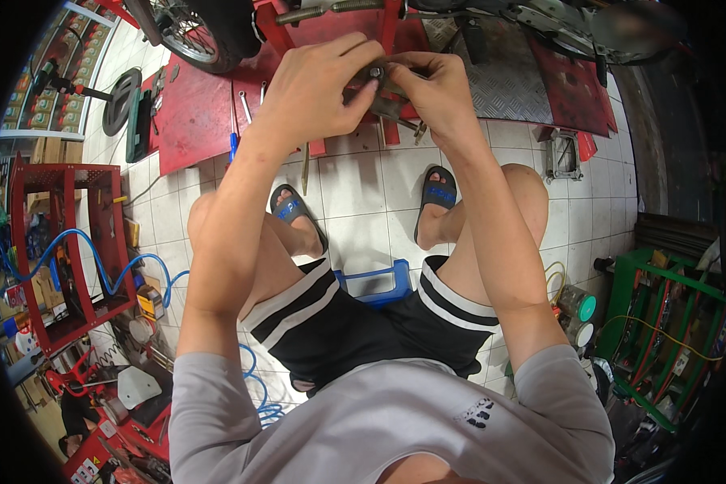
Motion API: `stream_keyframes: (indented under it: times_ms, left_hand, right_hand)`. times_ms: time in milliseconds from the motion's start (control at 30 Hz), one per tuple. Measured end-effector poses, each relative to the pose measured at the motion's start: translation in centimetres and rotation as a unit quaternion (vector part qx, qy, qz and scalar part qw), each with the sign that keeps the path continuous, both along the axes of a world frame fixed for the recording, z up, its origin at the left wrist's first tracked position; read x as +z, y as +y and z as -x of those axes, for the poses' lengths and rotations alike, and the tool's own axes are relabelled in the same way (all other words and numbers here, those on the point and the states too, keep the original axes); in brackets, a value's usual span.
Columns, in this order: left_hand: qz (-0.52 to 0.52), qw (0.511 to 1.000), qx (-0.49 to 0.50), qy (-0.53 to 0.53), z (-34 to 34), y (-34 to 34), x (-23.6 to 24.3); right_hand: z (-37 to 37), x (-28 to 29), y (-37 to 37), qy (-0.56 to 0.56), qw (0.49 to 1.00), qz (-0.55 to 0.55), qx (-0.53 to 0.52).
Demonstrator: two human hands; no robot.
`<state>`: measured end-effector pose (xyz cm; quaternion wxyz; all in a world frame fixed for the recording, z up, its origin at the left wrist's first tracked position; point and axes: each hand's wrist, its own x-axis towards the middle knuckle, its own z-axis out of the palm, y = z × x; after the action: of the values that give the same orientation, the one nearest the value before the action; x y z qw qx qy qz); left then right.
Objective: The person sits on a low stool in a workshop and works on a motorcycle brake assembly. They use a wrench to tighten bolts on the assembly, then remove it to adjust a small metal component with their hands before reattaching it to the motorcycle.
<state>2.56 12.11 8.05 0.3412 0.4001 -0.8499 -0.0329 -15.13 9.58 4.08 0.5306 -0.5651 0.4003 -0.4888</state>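
Note:
My left hand [319, 90] and my right hand [437, 90] meet in front of the red lift bench. Between them is a dark, greasy metal part [390, 106] with a bolt-like end [376, 73] showing at its top. The left thumb and fingers curl round its left side. From the right, my right thumb and bent fingers pinch it near the top. A thin threaded-looking end [420, 131] sticks out below the right hand. The fingers hide much of the part, so its exact kind does not show.
The red lift bench [194, 121] bears a motorcycle wheel [187, 36], wrenches [244, 106] and a blue-handled screwdriver [234, 147]. A blue stool [401, 278] is beneath me. At left stand a red rack [73, 173] and a blue air hose [109, 278]; a green rack [621, 294] is at right.

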Motion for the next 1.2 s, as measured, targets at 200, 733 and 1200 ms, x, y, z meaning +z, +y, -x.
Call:
stream_keyframes:
  times_ms: [200, 733, 1200]
  left_hand:
    - [-0.028, 0.999, 0.022, -0.026, -0.1, 0.1, 0.3]
    - [-0.006, 1.0, 0.007, 0.003, 1.1, 1.5, 0.0]
    - [0.025, 0.999, 0.035, -0.022, 1.3, 9.4, 3.8]
  right_hand:
    - [0.4, 0.5, 0.1, 0.047, 0.998, -0.037, 0.023]
    - [1.8, 0.5, 0.6, 0.044, 0.996, -0.08, 0.024]
    - [1.8, 4.9, 6.4, 0.104, 0.993, -0.008, 0.05]
